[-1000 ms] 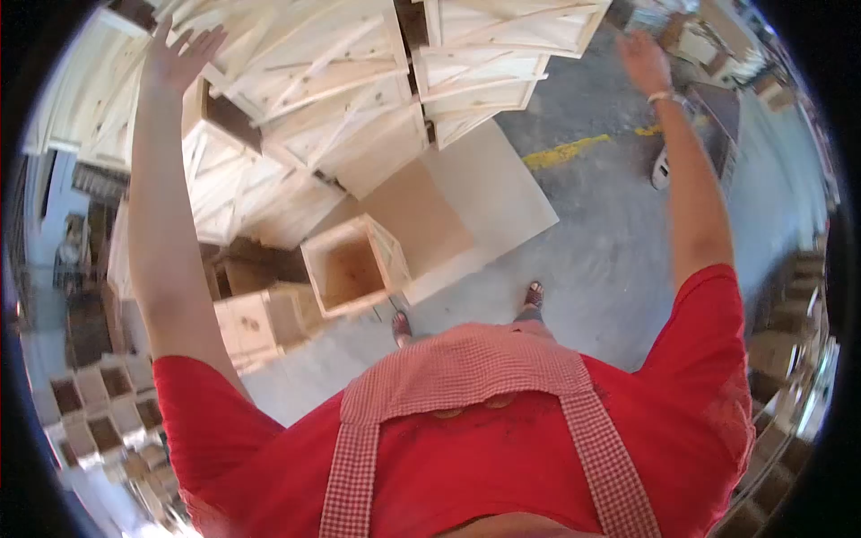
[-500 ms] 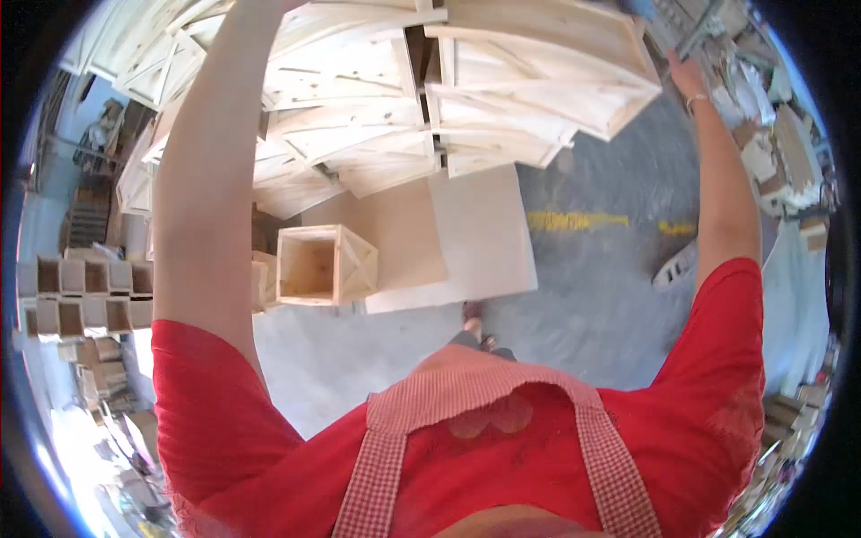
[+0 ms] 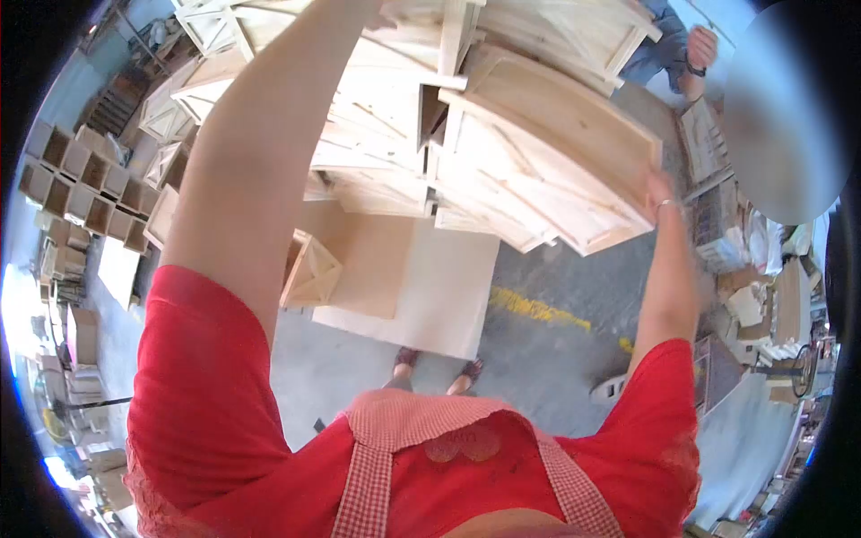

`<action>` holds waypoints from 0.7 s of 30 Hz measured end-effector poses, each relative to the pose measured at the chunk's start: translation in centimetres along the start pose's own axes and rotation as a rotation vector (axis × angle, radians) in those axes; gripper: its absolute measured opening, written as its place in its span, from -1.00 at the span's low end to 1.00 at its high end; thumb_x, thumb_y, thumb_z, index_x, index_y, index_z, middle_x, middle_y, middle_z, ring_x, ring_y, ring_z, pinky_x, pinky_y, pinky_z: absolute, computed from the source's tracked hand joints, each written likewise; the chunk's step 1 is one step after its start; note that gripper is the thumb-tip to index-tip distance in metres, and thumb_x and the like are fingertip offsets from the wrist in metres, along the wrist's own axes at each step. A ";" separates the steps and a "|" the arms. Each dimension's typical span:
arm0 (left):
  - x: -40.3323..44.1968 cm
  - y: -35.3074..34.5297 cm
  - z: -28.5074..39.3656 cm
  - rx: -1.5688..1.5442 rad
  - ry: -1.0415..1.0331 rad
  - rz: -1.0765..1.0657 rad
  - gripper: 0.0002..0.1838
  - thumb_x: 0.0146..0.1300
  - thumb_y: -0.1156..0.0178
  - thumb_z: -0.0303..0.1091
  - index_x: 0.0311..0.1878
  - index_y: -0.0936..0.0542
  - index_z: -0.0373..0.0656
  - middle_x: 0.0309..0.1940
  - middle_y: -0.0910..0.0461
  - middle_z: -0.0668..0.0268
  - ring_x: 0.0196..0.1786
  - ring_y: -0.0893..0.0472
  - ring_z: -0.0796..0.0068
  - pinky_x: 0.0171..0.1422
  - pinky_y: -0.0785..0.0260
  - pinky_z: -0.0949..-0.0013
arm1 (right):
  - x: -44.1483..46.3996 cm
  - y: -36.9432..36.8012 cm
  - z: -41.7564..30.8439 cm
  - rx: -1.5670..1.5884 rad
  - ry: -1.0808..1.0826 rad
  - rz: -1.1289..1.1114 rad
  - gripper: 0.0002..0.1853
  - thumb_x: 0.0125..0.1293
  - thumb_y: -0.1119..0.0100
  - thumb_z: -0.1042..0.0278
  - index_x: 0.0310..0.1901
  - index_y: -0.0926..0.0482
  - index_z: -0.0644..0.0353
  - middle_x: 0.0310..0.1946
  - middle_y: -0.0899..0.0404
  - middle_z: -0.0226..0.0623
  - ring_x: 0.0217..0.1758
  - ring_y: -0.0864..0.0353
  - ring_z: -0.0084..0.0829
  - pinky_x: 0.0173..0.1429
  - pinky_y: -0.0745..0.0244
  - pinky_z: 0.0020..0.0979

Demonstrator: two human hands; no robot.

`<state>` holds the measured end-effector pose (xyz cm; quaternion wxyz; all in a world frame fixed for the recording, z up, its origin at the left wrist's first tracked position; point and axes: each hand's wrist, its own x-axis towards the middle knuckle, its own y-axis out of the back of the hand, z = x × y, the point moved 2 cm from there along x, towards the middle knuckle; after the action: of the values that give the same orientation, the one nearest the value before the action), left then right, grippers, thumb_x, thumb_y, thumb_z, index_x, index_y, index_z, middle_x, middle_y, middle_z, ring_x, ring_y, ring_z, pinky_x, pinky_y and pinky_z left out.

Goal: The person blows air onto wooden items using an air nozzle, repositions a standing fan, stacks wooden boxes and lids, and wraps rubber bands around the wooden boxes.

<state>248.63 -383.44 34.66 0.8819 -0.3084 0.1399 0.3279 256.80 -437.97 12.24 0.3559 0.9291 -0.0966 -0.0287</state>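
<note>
A stack of pale wooden crates with diagonal braces fills the top of the view. My right hand (image 3: 659,186) grips the right edge of the upper right wooden crate (image 3: 556,117), whose open side faces up toward me. That crate sits at a slant on the stack. My left arm reaches up across the left side, and my left hand (image 3: 384,18) is at the top edge beside the stack, its fingers blurred and partly cut off. Below the stack a small wooden crate (image 3: 314,273) rests near flat cardboard sheets (image 3: 444,291), partly behind my left arm.
Another person's hand (image 3: 701,49) shows at the upper right, beyond the stack. Rows of wooden boxes (image 3: 85,193) stand at the left. Yellow floor marking (image 3: 538,307) lies right of the cardboard. Piled materials (image 3: 762,305) line the right side, with a fan (image 3: 803,369).
My right hand has come down and inward onto the crate's right edge. The view has turned and shifted, and another person has come into sight at the upper right.
</note>
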 end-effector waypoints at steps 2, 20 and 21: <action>0.2 -0.2 -0.7 0.007 -0.012 -0.009 -0.23 0.23 -0.10 -0.05 0.37 0.06 -0.03 0.37 0.14 0.04 0.38 0.05 -0.05 0.25 -0.09 -0.32 | -0.4 0.2 -0.5 -0.024 0.152 0.099 -0.49 0.18 -0.11 0.00 -0.32 -0.58 0.47 -0.48 -0.59 -0.19 -0.37 -0.56 -0.37 -0.31 -0.41 -0.30; 1.2 0.1 0.7 0.349 -0.076 -0.166 -0.50 0.24 0.01 0.00 0.13 -0.27 -0.11 0.08 -0.28 0.07 0.13 -0.31 -0.08 0.10 -0.19 -0.38 | -15.8 28.2 -16.8 -0.490 0.614 0.347 -0.46 0.25 -0.13 0.07 0.07 -0.42 0.41 -0.15 -0.60 -0.06 -0.13 -0.60 -0.31 -0.02 -0.45 -0.39; 1.3 0.0 0.8 0.377 -0.085 -0.177 -0.51 0.24 0.02 0.00 0.11 -0.29 -0.12 0.07 -0.30 0.07 0.12 -0.33 -0.08 0.09 -0.20 -0.38 | -17.7 30.9 -15.0 -0.409 0.495 0.297 -0.46 0.26 -0.12 0.08 0.09 -0.41 0.41 -0.14 -0.60 -0.08 -0.13 -0.60 -0.31 -0.03 -0.45 -0.39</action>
<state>249.64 -382.24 34.69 0.9545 -0.1349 0.1337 0.2300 236.41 -447.05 43.75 0.5476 0.7932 -0.1338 0.2305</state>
